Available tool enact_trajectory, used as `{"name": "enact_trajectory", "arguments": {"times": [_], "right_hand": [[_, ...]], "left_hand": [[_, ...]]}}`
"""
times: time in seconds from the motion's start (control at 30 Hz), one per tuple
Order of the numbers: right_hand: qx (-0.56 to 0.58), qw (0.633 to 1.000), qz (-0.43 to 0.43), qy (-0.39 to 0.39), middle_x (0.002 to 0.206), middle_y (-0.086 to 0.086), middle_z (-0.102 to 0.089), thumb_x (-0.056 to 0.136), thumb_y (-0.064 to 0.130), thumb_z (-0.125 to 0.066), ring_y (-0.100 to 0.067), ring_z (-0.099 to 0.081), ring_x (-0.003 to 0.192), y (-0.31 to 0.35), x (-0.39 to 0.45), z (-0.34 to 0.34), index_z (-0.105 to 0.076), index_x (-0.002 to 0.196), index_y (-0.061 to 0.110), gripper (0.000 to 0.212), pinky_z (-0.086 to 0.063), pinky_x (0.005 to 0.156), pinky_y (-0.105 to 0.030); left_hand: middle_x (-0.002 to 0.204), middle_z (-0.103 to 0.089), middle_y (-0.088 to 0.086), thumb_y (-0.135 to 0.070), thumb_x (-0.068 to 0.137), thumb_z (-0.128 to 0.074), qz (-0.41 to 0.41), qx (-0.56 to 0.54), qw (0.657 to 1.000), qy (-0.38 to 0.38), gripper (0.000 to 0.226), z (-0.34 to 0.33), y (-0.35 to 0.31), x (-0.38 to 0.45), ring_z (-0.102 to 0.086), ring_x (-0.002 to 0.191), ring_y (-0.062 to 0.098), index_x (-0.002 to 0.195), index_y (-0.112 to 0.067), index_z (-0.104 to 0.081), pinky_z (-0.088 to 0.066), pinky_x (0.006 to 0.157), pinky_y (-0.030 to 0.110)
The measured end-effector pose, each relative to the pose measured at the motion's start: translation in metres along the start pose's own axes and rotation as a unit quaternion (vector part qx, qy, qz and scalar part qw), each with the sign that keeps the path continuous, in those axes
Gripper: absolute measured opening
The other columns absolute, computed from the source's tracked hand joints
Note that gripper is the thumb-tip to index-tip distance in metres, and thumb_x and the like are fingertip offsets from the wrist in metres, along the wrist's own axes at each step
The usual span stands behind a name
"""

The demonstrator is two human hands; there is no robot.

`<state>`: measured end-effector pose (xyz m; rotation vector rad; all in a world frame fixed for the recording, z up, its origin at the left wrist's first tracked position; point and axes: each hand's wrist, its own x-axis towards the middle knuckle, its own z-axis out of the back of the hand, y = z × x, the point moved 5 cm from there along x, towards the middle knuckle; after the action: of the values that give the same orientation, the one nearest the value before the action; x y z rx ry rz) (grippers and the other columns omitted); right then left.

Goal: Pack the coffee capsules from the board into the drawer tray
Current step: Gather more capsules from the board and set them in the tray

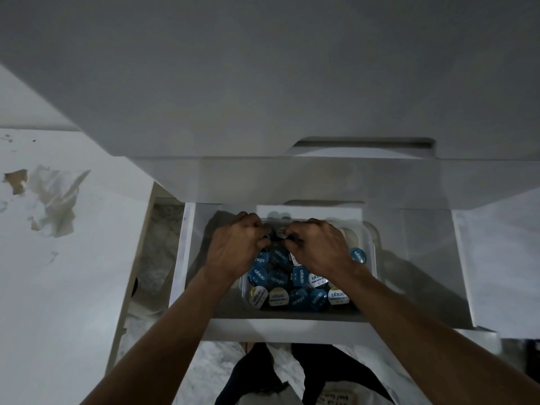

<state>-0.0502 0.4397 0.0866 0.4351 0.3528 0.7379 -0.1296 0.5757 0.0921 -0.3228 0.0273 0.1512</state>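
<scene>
An open white drawer (292, 327) holds a clear plastic tray (371, 249) filled with several blue and white coffee capsules (298, 298) lying in a loose pile. Both hands reach into the far half of the tray. My left hand (236, 247) has its fingers curled down over capsules at the tray's back left. My right hand (318, 247) curls its fingers over capsules just to the right of it, the fingertips of both hands nearly meeting. What each hand holds is mostly hidden under the fingers. No board is in view.
A white countertop (263, 83) overhangs the back of the drawer. At the left a white surface (58, 287) carries crumpled paper (55, 200). My dark trouser legs (292, 372) stand on the marbled floor below the drawer front.
</scene>
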Motion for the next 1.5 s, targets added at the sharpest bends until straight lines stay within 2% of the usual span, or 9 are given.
{"name": "enact_trajectory", "arguments": {"times": [0.13,0.23,0.43,0.6,0.8,1.0,1.2,1.37,1.5], "right_hand": [[0.018,1.0,-0.016,-0.012,0.093,0.003,-0.075,0.085,0.029,-0.069,-0.02,-0.068,0.089,-0.001,-0.003,0.002,-0.073,0.102,0.029,0.018,-0.04,0.069,-0.023],[0.025,0.999,-0.035,0.001,0.096,0.003,-0.076,0.085,0.034,-0.069,-0.02,-0.069,0.092,-0.003,-0.003,0.002,-0.073,0.103,0.03,0.019,-0.044,0.073,-0.024],[0.036,0.997,-0.062,0.029,0.103,0.003,-0.075,0.088,0.033,-0.067,-0.02,-0.067,0.1,-0.008,-0.004,0.004,-0.072,0.108,0.029,0.021,-0.052,0.08,-0.03],[0.048,0.995,-0.077,0.042,0.106,0.004,-0.074,0.087,0.034,-0.068,-0.02,-0.066,0.103,-0.008,-0.002,0.003,-0.072,0.109,0.028,0.023,-0.054,0.084,-0.033],[0.05,0.994,-0.088,0.049,0.109,0.003,-0.073,0.085,0.038,-0.069,-0.021,-0.063,0.104,-0.007,0.001,0.001,-0.071,0.11,0.029,0.027,-0.053,0.085,-0.034],[0.049,0.994,-0.087,0.05,0.103,-0.001,-0.073,0.085,0.032,-0.068,-0.025,-0.064,0.098,-0.005,0.001,-0.001,-0.071,0.107,0.028,0.023,-0.055,0.082,-0.036],[0.044,0.995,-0.079,0.048,0.104,-0.006,-0.073,0.085,0.026,-0.064,-0.028,-0.065,0.098,0.003,0.003,-0.007,-0.067,0.118,0.025,0.033,-0.052,0.082,-0.033],[0.049,0.995,-0.08,0.039,0.109,-0.003,-0.073,0.087,0.028,-0.065,-0.026,-0.066,0.101,0.003,0.001,-0.006,-0.065,0.122,0.027,0.035,-0.053,0.083,-0.033],[0.082,0.993,-0.088,0.019,0.108,-0.001,-0.073,0.088,0.031,-0.067,-0.023,-0.067,0.1,0.001,-0.002,-0.001,-0.065,0.12,0.027,0.032,-0.056,0.081,-0.035]], "left_hand": [[0.093,-0.069,0.001,-0.029,0.087,-0.068,-0.008,0.007,1.0,-0.001,0.02,0.0,0.0,-0.001,-0.063,0.09,0.022,0.102,-0.017,-0.074,-0.055,0.052,0.036],[0.088,-0.069,-0.001,-0.029,0.084,-0.072,-0.002,0.011,1.0,-0.002,0.014,0.001,0.003,-0.004,-0.062,0.087,0.021,0.092,-0.019,-0.077,-0.053,0.049,0.034],[0.103,-0.064,-0.002,-0.038,0.094,-0.059,0.007,-0.006,0.999,0.035,0.024,0.003,0.005,-0.007,-0.058,0.098,0.017,0.102,-0.022,-0.075,-0.051,0.063,0.033],[0.109,-0.059,-0.005,-0.043,0.097,-0.051,0.02,-0.015,0.997,0.07,0.031,0.004,0.003,-0.009,-0.057,0.096,0.014,0.103,-0.024,-0.073,-0.053,0.072,0.035],[0.114,-0.059,-0.003,-0.038,0.097,-0.052,0.042,-0.008,0.997,0.059,0.027,0.003,-0.001,-0.006,-0.061,0.095,0.017,0.111,-0.024,-0.071,-0.054,0.069,0.034],[0.115,-0.06,-0.002,-0.037,0.096,-0.052,0.062,0.012,0.997,0.049,0.027,0.001,-0.003,-0.003,-0.063,0.094,0.019,0.112,-0.024,-0.069,-0.057,0.069,0.037],[0.114,-0.061,0.0,-0.03,0.097,-0.05,0.063,0.017,0.997,0.035,0.025,0.001,-0.003,-0.002,-0.064,0.09,0.02,0.108,-0.02,-0.07,-0.057,0.065,0.036],[0.113,-0.061,0.001,-0.028,0.096,-0.052,0.063,-0.018,0.997,0.033,0.025,0.002,-0.002,-0.003,-0.065,0.088,0.022,0.111,-0.019,-0.07,-0.057,0.067,0.038],[0.11,-0.063,0.0,-0.029,0.092,-0.062,0.08,-0.059,0.995,0.007,0.022,0.006,0.002,-0.006,-0.066,0.083,0.022,0.109,-0.017,-0.07,-0.059,0.069,0.039]]}}
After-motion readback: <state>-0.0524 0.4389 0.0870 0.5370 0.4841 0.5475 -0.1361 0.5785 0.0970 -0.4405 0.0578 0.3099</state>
